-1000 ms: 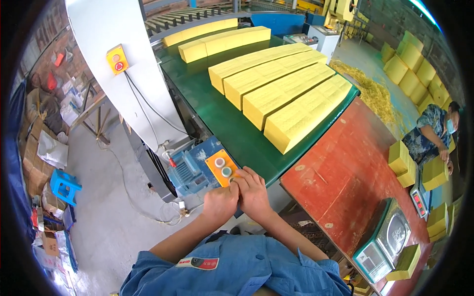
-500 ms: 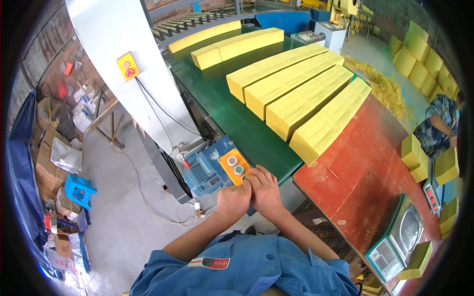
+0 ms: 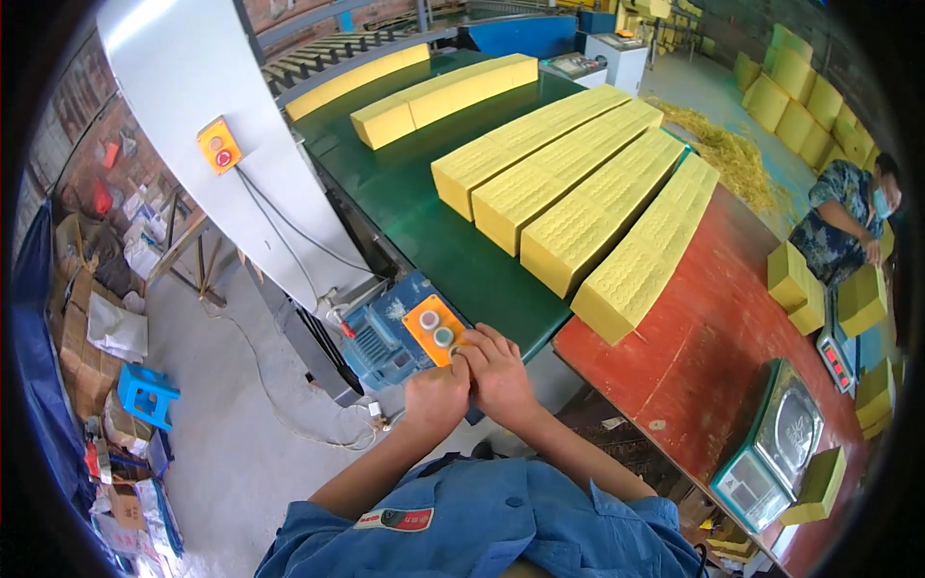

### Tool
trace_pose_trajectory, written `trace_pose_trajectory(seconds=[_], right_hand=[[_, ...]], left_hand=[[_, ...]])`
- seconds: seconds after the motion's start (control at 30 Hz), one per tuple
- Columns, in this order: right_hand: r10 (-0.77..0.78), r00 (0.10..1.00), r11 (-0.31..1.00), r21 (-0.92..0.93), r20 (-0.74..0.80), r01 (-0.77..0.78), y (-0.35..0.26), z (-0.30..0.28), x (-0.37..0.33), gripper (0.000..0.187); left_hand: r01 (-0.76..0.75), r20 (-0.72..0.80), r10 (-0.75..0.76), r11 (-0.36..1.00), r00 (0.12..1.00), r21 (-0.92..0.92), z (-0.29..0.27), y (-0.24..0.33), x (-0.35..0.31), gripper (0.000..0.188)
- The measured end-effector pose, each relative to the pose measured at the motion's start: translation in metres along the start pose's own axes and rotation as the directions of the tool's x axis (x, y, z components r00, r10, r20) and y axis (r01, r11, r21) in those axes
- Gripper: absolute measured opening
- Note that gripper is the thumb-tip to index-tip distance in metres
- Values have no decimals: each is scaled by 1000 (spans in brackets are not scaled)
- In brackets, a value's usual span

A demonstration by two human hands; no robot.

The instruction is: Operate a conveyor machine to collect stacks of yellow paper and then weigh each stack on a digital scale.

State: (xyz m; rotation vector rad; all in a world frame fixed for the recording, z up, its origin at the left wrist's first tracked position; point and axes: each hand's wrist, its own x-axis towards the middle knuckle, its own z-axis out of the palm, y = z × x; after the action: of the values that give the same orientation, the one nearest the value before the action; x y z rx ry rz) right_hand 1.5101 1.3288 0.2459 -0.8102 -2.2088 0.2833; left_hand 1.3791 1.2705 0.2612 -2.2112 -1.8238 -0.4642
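An orange push-button box (image 3: 426, 326) with round buttons sits beside a blue motor (image 3: 371, 349), at the near end of a green conveyor belt (image 3: 525, 318). Closed around the near end of the box, my left hand (image 3: 438, 397) has most of its fingers hidden. My right hand (image 3: 501, 380) lies against it, fingers curled over the box's right corner. Both thumbs meet at the lowest button and partly cover it. To the right, long yellow paper stacks (image 3: 602, 226) lie side by side; the nearest stack (image 3: 650, 255) reaches onto a red table (image 3: 665, 356).
A white machine column (image 3: 241, 125) with an emergency-stop box (image 3: 219, 144) rises at left. A scale (image 3: 771, 453) and cut yellow blocks (image 3: 819, 485) stand on the red table. A co-worker (image 3: 848, 217) is at far right. A blue stool (image 3: 146, 393) and a cable lie left.
The view has shifted slightly, so the machine sits further left and more of the co-worker shows. My hands stay at the button box. The nearest paper stack sits a little closer, with a wider gap beside it.
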Motion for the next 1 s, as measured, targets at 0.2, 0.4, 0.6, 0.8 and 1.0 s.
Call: trace_pose_trajectory(seconds=[0.2,0.4,0.6,0.8,1.0], right_hand=[[9,1000,1000,-9,1,-9,-2,1,0,32],[8,1000,1000,13,-11,-7,-1,1,-1,31],[10,1000,1000,14,-3,-10,-3,-3,1,31],[32,999,999,-4,-13,-32,-2,4,-2,33],[43,999,999,13,-19,-43,-3,5,-6,31]], left_hand=[[26,-17,-27,1000,1000,-10,1,0,-1,15],[21,-6,-21,999,1000,26,2,1,-3,14],[20,7,-20,999,1000,35,5,-1,-1,13],[14,-15,-13,1000,1000,5,7,-4,-1,10],[55,-5,-55,998,998,18,11,-4,-4,13]])
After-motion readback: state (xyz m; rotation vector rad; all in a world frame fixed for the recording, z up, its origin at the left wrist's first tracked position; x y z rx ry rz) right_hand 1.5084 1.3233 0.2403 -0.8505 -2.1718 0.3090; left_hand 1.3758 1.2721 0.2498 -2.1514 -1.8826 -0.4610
